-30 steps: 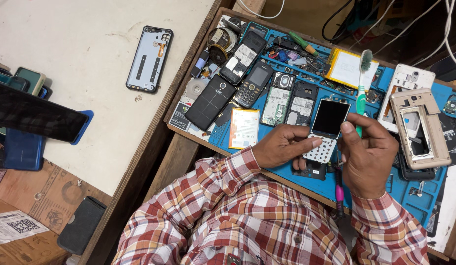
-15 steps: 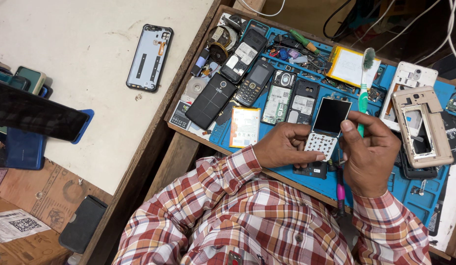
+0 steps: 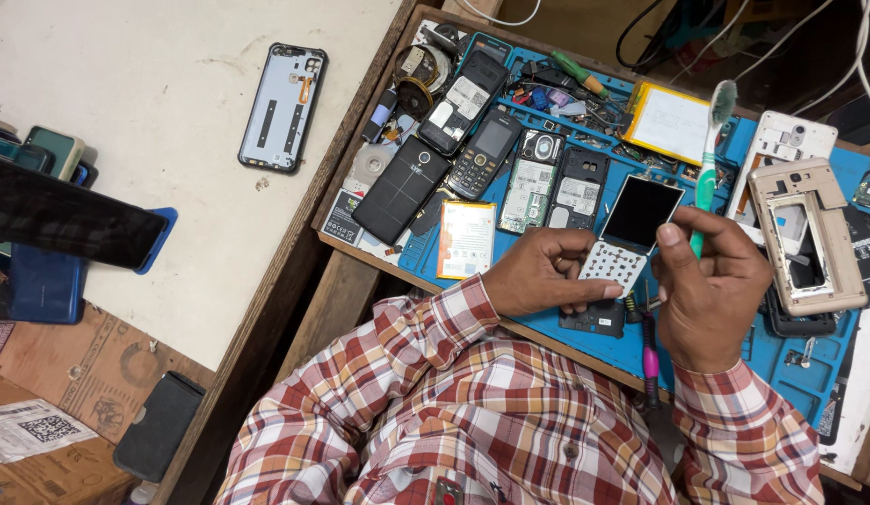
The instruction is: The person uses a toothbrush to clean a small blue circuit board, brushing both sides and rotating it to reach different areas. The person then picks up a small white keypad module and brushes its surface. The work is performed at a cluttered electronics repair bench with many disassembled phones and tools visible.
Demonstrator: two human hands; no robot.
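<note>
Keypad phone [image 3: 630,232] pinched in left hand [image 3: 538,276]; right hand [image 3: 711,285] grips toothbrush [image 3: 710,159], handle mostly hidden.

The small phone front [image 3: 631,229] has a glossy black glass screen above a matt white plastic keypad, and the toothbrush [image 3: 708,159] is smooth green and white plastic. A matt blue rubbery mat [image 3: 622,341] covers the rough wooden desk [image 3: 337,304]. Along the desk's left edge the white top [image 3: 136,93] looks painted, dull and scuffed.

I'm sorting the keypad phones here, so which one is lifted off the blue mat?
The white-keypad phone held in the left hand, dark screen up. The black keypad phone lies flat on the mat.
</note>
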